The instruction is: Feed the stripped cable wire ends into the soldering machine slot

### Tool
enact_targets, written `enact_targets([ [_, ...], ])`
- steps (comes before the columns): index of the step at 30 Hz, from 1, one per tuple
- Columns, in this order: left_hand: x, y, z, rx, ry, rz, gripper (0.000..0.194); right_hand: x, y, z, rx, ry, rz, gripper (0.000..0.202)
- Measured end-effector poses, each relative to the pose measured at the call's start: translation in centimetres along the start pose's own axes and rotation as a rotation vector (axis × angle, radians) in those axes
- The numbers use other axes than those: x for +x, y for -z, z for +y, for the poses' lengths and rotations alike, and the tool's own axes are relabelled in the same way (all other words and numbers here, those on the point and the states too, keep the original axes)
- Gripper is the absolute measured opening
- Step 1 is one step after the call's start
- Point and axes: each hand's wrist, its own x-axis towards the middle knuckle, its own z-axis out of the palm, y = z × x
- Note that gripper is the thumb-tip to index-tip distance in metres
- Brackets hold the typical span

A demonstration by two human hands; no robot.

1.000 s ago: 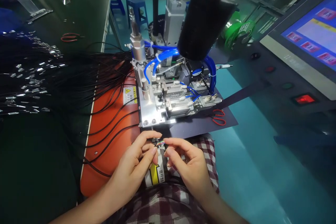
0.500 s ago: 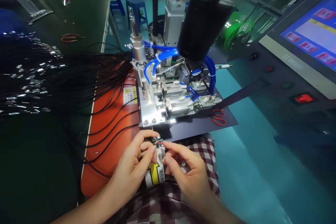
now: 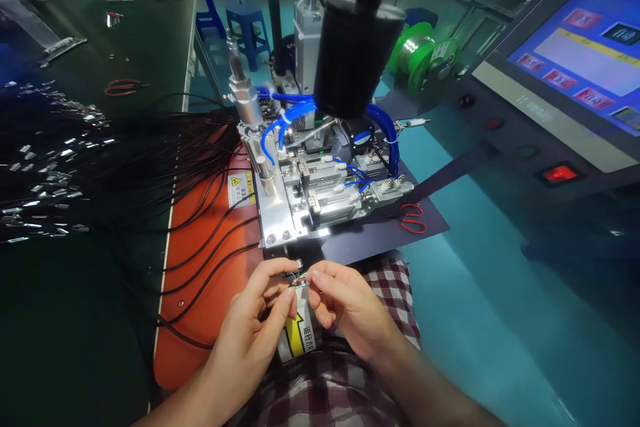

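Thin coloured wires [image 3: 301, 277], with red and green among them, spread out between my hands at the front of the machine. My left hand [image 3: 253, 317] is closed around the end of the black cable they come from, mostly hidden by the fingers; its index finger arches over the wires. From the other side my right hand [image 3: 347, 300] pinches the wire tips between thumb and index finger, its other fingers curled below. Just under both hands lies a white label with a yellow arrow [image 3: 295, 337].
Ahead stands a metal machine [image 3: 320, 193] with blue air hoses [image 3: 300, 110]. Black cables [image 3: 210, 257] cross the orange surface [image 3: 195, 327] at left. Red-handled scissors [image 3: 413, 219] lie on the dark plate. A touchscreen [image 3: 580, 60] and a green spool [image 3: 420, 57] stand at right.
My right hand has turned and closed its thumb and index finger on the wire tips. My left hand keeps its grip. The whole view has shifted slightly.
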Motion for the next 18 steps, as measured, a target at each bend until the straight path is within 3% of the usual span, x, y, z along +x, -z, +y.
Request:
enact_targets([
  [9, -0.11, 0.03, -0.45, 0.159, -0.026, 0.047, 0.025, -0.03, -0.24, 0.52, 0.141, -0.052, -0.037, 0.022],
  [18, -0.28, 0.09, -0.41, 0.115, 0.004, 0.027, 0.025, -0.03, -0.3, 0.63, 0.209, -0.039, -0.032, 0.02],
])
